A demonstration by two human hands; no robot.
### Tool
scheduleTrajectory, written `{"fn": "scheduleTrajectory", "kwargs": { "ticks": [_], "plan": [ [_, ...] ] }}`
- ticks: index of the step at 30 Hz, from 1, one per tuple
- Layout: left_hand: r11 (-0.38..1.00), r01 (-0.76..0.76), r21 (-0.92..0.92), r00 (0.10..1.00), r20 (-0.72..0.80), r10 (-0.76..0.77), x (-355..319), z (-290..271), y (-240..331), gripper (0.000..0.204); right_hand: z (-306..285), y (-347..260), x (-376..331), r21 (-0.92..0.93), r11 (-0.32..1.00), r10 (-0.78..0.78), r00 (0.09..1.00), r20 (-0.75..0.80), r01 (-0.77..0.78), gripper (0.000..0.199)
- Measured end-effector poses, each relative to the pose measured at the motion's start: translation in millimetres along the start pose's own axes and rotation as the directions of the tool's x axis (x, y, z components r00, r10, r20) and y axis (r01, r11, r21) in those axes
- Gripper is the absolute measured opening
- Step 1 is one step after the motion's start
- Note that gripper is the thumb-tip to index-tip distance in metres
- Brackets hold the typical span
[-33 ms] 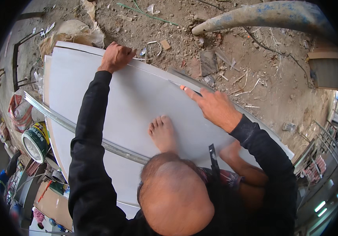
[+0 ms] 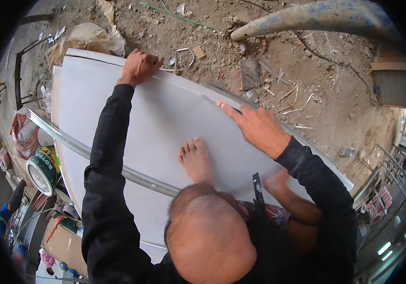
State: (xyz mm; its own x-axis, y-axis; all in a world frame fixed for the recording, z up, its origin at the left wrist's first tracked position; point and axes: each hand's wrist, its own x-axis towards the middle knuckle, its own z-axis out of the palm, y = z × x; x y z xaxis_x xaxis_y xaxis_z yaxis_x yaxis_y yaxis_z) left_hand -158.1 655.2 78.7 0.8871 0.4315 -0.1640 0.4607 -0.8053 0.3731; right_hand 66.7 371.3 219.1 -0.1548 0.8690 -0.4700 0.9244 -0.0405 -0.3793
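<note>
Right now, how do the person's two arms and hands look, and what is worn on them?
Both arms are covered by long, black, close-fitting sleeves that end at the wrists. The left hand and the right hand are bare: no gloves show, and no watch, ring or band can be seen. The sleeves are plain, without visible stripes or markings; the right sleeve looks slightly dusty near the cuff.

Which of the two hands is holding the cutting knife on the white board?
The right hand holds the knife against the white board. The left hand only clasps the board's far edge.
</note>
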Motion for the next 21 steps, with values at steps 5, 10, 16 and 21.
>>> {"fn": "scheduleTrajectory", "kwargs": {
  "ticks": [5, 10, 16, 21],
  "plan": [
    [1.0, 0.0, 0.025, 1.0, -0.012, 0.001, 22.1, 12.3, -2.7, 0.045, 30.0, 9.1, 7.1, -0.044, 0.999, 0.007, 0.996, -0.09, -0.011, 0.053],
    [1.0, -0.018, 0.026, 0.999, -0.045, 0.019, 13.5, 9.3, -3.6, 0.046, 15.0, 23.8, -18.7, -0.035, 0.999, 0.003, 1.0, -0.004, -0.003, 0.054],
    [0.997, -0.033, 0.076, 0.999, 0.009, 0.032, 23.0, 17.6, -8.3, 0.045, 29.8, 25.7, -25.2, -0.043, 0.997, 0.07, 0.997, 0.017, -0.07, 0.061],
    [1.0, -0.002, 0.022, 0.999, -0.05, 0.003, 12.2, 16.0, -6.6, 0.041, 23.4, 38.9, -35.3, -0.022, 0.998, 0.052, 0.996, 0.066, -0.05, 0.063]
  ]
}}
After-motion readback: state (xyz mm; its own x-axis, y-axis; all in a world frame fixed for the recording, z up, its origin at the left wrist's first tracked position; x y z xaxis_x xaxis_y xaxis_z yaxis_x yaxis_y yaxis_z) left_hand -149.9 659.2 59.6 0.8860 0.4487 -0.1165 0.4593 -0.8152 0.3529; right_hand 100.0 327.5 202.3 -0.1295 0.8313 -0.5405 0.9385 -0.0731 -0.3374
